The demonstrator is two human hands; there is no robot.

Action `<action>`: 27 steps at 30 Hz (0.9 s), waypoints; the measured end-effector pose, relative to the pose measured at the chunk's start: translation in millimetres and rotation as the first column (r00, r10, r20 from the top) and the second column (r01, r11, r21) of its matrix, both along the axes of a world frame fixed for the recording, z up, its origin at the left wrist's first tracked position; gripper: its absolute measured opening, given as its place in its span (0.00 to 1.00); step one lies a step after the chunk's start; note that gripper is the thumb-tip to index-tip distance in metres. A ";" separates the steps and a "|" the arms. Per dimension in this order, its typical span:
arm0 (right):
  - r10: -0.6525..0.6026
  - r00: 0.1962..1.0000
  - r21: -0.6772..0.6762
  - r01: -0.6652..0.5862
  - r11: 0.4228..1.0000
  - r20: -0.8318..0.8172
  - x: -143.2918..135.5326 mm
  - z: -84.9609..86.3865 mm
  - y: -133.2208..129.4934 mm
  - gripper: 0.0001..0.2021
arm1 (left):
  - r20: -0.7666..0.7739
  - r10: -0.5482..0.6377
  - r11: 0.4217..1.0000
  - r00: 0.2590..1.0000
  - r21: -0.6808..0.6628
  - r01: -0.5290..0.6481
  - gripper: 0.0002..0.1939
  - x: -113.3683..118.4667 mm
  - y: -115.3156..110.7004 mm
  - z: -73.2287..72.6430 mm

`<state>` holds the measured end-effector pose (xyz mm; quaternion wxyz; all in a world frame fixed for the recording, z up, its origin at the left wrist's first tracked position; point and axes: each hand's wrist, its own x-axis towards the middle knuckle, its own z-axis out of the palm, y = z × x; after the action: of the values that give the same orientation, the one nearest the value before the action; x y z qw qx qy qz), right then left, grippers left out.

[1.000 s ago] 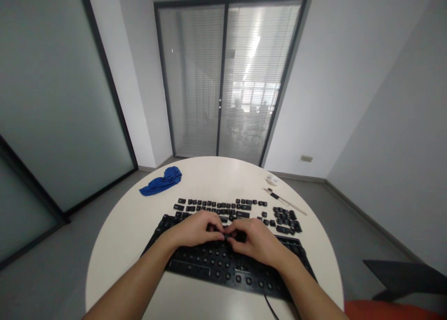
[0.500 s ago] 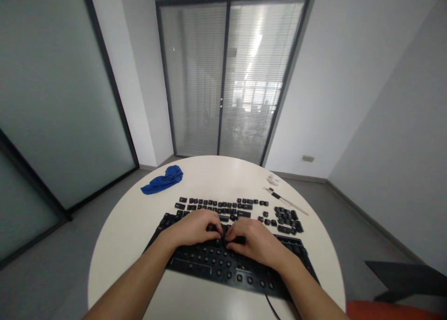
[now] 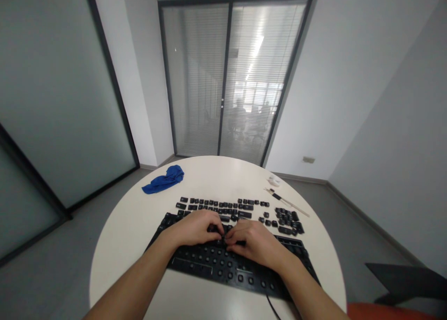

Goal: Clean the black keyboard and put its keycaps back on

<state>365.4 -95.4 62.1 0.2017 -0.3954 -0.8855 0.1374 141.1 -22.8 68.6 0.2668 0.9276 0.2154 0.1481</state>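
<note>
A black keyboard (image 3: 230, 270) lies on the round table, many of its near key positions bare with round posts showing. My left hand (image 3: 200, 228) bends over its middle, thumb and fingertips close together at the key area. My right hand (image 3: 253, 238) meets it there from the right, its fingers curled inward. The fingertips of both hands nearly touch; whatever small thing lies between them is too hidden to name. Beyond the hands, loose black keycaps (image 3: 246, 207) lie in rows, and a denser cluster of keycaps (image 3: 288, 217) sits to the right.
A blue cloth (image 3: 163, 180) lies at the back left of the white table (image 3: 118, 245). At the back right are a thin brush-like tool (image 3: 288, 201) and a small whitish item (image 3: 274, 180). A cable (image 3: 273, 307) leaves the keyboard's near edge. A dark and red chair (image 3: 401, 310) stands right.
The fingertips of my hands have drawn slightly closer together over the keyboard. The whole view has shifted very slightly.
</note>
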 end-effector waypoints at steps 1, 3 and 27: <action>-0.004 1.000 -0.007 0.004 1.000 0.000 -0.2 0.2 -0.2 0.05 | 0.002 0.000 1.000 1.000 -0.001 0.000 0.08 -0.2 -0.1 -0.1; -0.013 1.000 -0.020 0.013 1.000 0.005 -0.6 0.8 -0.6 0.05 | 0.003 -0.002 1.000 1.000 -0.002 0.002 0.08 -0.6 -0.1 -0.4; -0.072 0.993 -0.070 0.079 0.994 0.098 -7.3 20.2 -6.4 0.05 | -0.050 0.036 0.999 0.998 0.011 -0.035 0.11 0.5 -3.4 2.9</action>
<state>358.1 -101.8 82.3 0.1496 -0.4420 -0.8728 0.1432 141.6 -26.2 71.5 0.2541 0.9284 0.2376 0.1307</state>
